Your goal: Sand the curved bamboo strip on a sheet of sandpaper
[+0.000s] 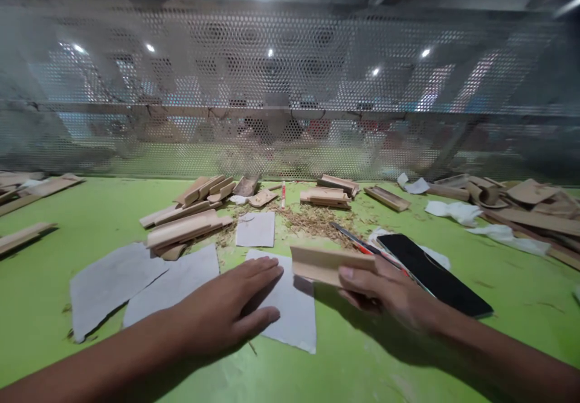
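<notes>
My right hand (pixel 385 288) grips the end of a pale curved strip that looks like split bamboo or bark (pixel 333 264), thumb on its near face. The strip is held slightly above a white paper sheet (pixel 294 315). My left hand (pixel 240 300) lies flat on that sheet, fingers stretched out and thumb apart, with nothing in it. A smaller square of white paper (pixel 255 229) sits just beyond. Left of my left hand, two more paper pieces (pixel 113 282) rest on the green table (pixel 203 373).
A black phone (pixel 435 276) lies right of my right hand, beside a slim tool with red on it (pixel 357 243). Shavings (pixel 312 220) are scattered ahead. Stacks of curved strips (pixel 190 225) and more pieces (pixel 534 200) spread across the table. A perforated metal screen (pixel 272 89) stands behind.
</notes>
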`<state>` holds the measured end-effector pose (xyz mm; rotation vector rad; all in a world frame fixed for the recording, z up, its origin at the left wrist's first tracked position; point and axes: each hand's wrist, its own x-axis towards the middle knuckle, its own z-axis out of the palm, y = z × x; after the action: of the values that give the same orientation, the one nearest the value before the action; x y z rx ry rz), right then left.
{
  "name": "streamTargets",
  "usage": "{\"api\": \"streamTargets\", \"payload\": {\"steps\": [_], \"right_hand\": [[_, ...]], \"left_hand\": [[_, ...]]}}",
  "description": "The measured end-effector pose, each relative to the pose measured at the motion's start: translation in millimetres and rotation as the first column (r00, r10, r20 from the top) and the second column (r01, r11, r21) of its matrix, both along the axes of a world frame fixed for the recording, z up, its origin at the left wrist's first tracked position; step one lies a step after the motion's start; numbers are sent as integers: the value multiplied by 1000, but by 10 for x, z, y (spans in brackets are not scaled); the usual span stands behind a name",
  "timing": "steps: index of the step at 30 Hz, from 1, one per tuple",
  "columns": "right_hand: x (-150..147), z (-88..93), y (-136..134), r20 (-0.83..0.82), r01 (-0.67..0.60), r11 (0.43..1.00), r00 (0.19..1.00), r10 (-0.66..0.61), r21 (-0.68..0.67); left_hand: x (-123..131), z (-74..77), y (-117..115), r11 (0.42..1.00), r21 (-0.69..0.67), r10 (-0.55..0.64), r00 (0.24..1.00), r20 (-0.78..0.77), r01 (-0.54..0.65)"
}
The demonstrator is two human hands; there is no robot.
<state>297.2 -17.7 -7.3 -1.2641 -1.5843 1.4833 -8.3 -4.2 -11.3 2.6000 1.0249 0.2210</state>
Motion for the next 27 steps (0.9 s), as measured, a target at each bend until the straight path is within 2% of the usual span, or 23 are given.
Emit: {"api": "streamTargets", "payload": {"steps": [2,4,6,10,15,18,23,27], "right_hand": [[12,-12,22,221,-143,973,970,101,184],[15,14,35,382,-323,892,904,192,316],[8,58,40,492,-459,800,836,242,387],[-33,124,8,642,-597,709,719,265,376],[-46,102,-97,657,-674,627,682,323,391],[-6,65,-102,656,-695,611,668,351,380],[10,77,-80,703,-650,650,669,242,394],[-14,113,-143,640,-699,629,663,389,342]], "left_hand": [[-3,41,-4,1000,-15,5,1000,9,-5],[15,81,-18,999,-30,17,999,40,-16],[51,100,-38,998,-51,29,997,65,-26],[129,87,-68,996,-58,69,997,36,-67],[143,91,-55,994,-69,84,996,2,-84],[132,96,-44,995,-76,67,998,-19,-68],[148,71,-24,995,-68,77,996,-41,-79],[148,59,-7,998,-48,31,999,-15,-32]]}}
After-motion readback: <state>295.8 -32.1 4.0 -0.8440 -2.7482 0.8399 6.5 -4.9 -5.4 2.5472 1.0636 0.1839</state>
